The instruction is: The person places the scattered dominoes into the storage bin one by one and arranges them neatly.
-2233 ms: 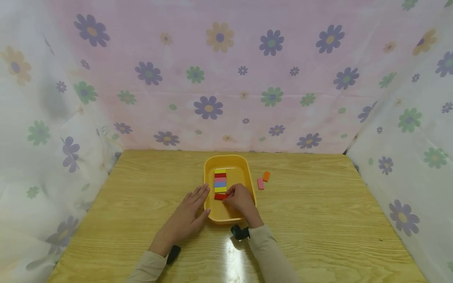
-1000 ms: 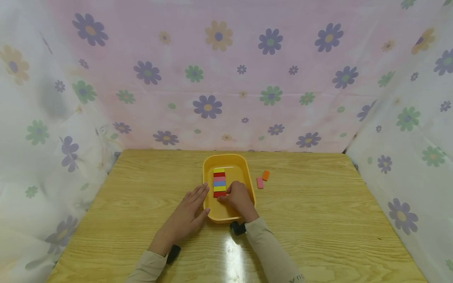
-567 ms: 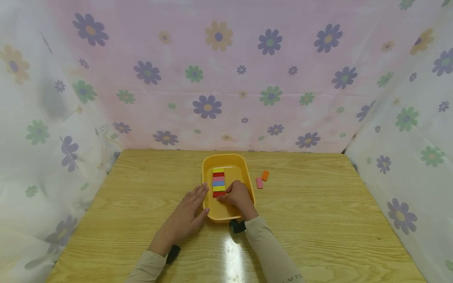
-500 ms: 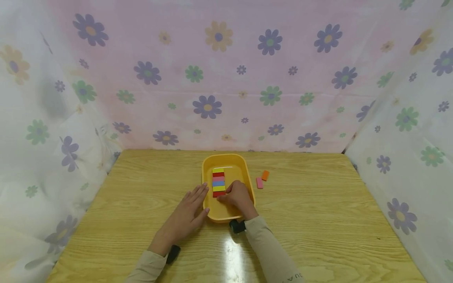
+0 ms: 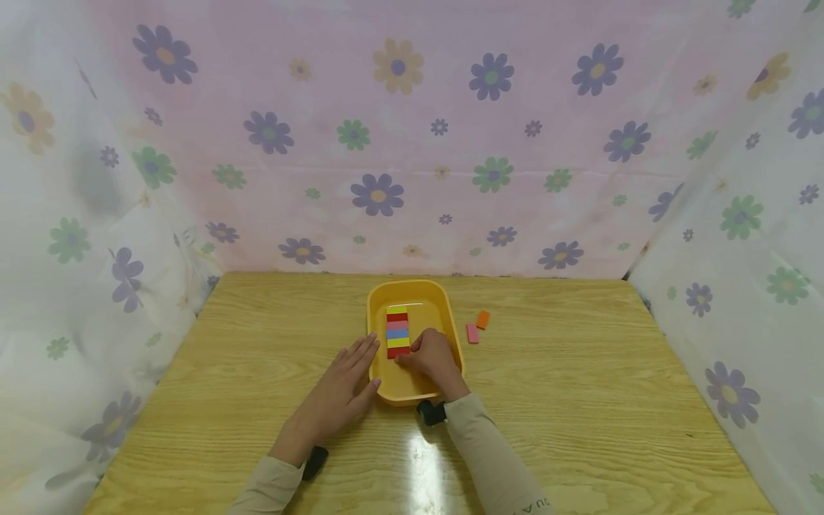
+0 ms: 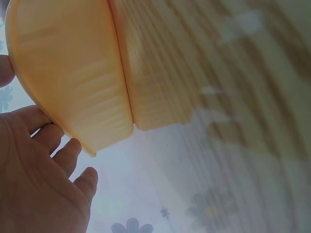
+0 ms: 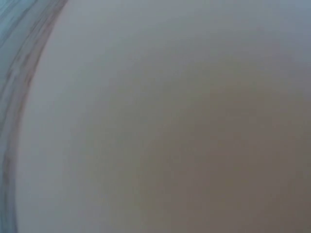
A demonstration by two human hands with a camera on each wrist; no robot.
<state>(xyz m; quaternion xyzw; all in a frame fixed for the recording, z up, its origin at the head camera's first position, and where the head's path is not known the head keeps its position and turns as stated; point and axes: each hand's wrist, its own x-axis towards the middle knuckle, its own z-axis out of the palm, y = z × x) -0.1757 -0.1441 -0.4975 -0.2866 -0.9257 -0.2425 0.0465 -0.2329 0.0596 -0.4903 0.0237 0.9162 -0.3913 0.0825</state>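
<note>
A yellow tray [image 5: 412, 392] stands on the table with a column of small flat tiles inside its left half. From the far end they run yellow, red, pink, blue [image 5: 398, 333], yellow [image 5: 398, 342] and red. The nearest red tile [image 5: 398, 352] lies against the yellow one, and my right hand [image 5: 433, 360] pinches its right end between thumb and fingers. My left hand [image 5: 340, 392] lies with extended fingers along the tray's left rim, touching it, as the left wrist view also shows. In the right wrist view a blurred pale surface covers nearly everything, so the fingers are hidden there.
Right of the tray, on the wooden table [image 5: 579, 372], lie a pink tile [image 5: 473, 333] and an orange tile [image 5: 483, 320]. Flowered cloth [image 5: 412, 143] closes off the back and both sides.
The nearest red tile was slightly apart from the yellow tile; my right hand has moved it up against the column. The left hand has stayed on the rim. The last half second shows hardly any motion.
</note>
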